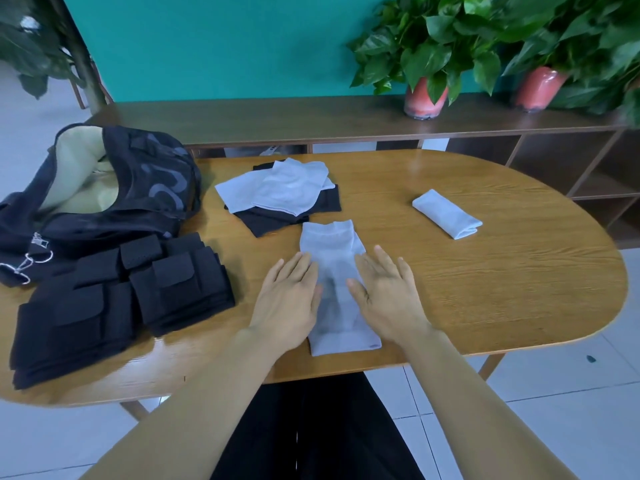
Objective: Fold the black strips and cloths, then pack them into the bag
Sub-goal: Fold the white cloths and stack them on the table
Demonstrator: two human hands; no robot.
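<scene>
Both hands lie flat, fingers straight, nothing gripped. The left hand (289, 299) presses the left edge of the grey cloth (337, 292); the right hand (384, 296) presses its right edge. The cloth lies lengthwise away from the person at the near edge of the surface (502, 271), probably being smoothed flat before a fold, with the palms pinning it so it doesn't slide.

One folded grey cloth (446, 213) sits well apart to the right, likely a done pile. Unfolded stack (284, 195) of grey and black cloths lies just beyond the worked cloth, within easy reach, so these are probably next.

Black strips (121, 299) lie folded and stacked at the left, touching or just beside the bag (114, 188). The bag lies open, its pale lining showing, mouth towards the person, ready for packing; nothing can be seen inside it.

Judgement: the strips look done, cloth folding is partway, packing is not begun. Next move probably brings the far end towards the near end. Risk: thin fabric may bunch under the palms, giving an uneven fold.

Potted plants (426, 64) on the shelf (311, 119) behind are not involved.
</scene>
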